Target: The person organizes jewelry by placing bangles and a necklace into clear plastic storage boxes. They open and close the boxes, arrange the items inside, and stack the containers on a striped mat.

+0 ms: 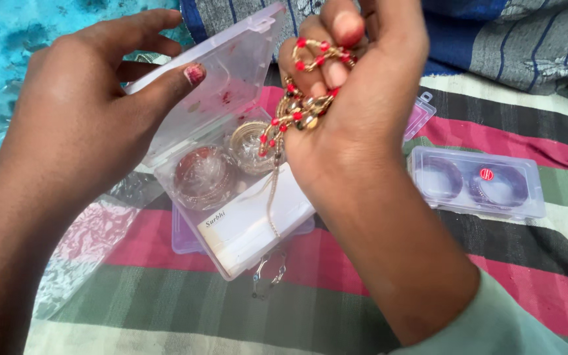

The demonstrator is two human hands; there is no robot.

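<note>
My right hand [356,98] is raised above an open clear plastic jewellery box [244,223] and grips a bunch of gold chain jewellery with red beads [300,108]; a thin chain end dangles down over the box. My left hand [80,125] is open, fingers spread, its thumb touching the raised clear lid [225,79]. Inside the box sit a stack of red bangles [203,176], a stack of gold bangles [248,144] and a white card [258,223].
A closed clear box with two sets of purple bangles [478,183] lies to the right on a striped cloth [547,263]. A crinkled plastic wrapper [93,236] lies at the left. Blue and grey fabric [507,33] is at the back.
</note>
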